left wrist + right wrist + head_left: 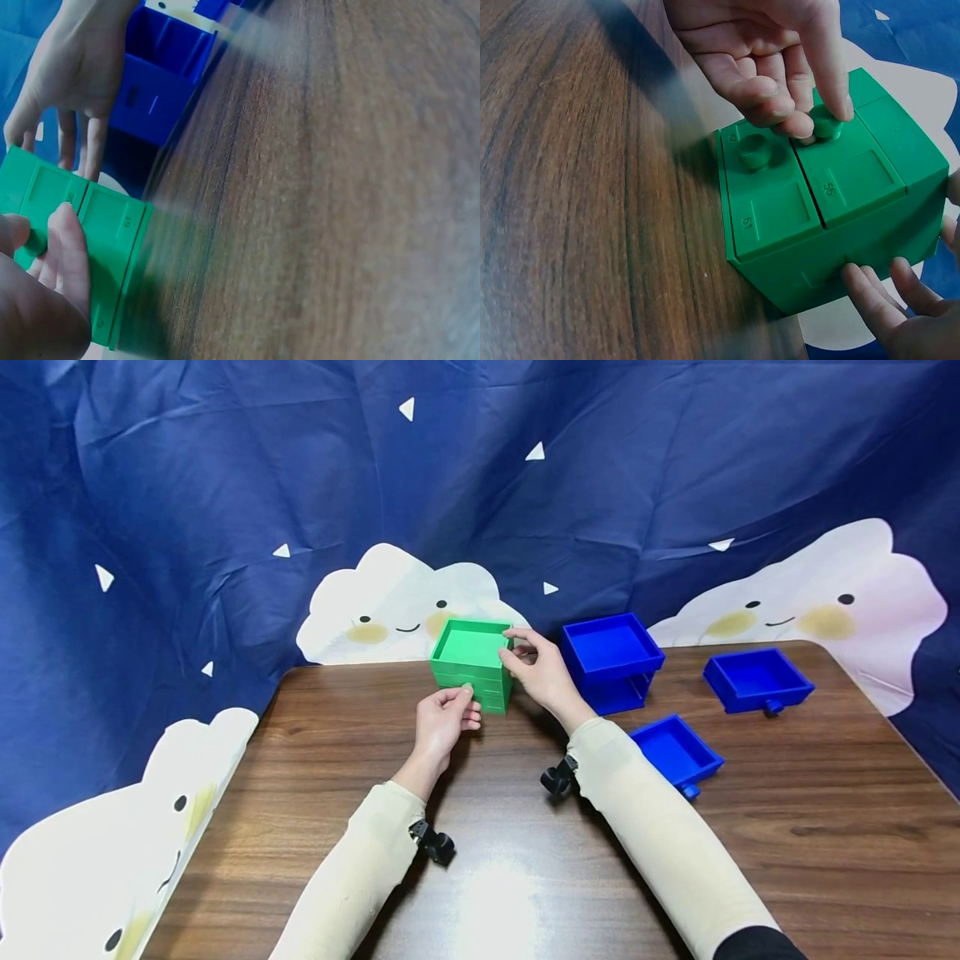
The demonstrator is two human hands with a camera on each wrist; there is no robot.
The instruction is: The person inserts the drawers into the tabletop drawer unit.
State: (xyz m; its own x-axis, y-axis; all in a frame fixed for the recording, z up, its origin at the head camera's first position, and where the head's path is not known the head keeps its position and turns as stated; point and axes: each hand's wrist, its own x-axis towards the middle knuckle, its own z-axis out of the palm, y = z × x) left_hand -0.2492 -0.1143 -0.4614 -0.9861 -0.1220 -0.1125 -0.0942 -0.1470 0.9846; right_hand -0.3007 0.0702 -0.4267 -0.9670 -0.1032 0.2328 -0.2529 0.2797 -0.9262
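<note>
A small green drawer box with a shallow tray top stands near the table's far edge. Its two drawers sit level with the front, one above the other. My left hand is at the front and pinches the upper drawer's round knob between thumb and fingers. Below it, the lower drawer's knob is untouched. My right hand holds the box by its right side wall, with fingers against the outer face and the thumb at the top rim.
Right of the green box stands a blue cabinet with an open front. Two blue drawers lie out on the wooden table: one drawer beside my right sleeve, another drawer farther right. A blue cloth hangs behind the table.
</note>
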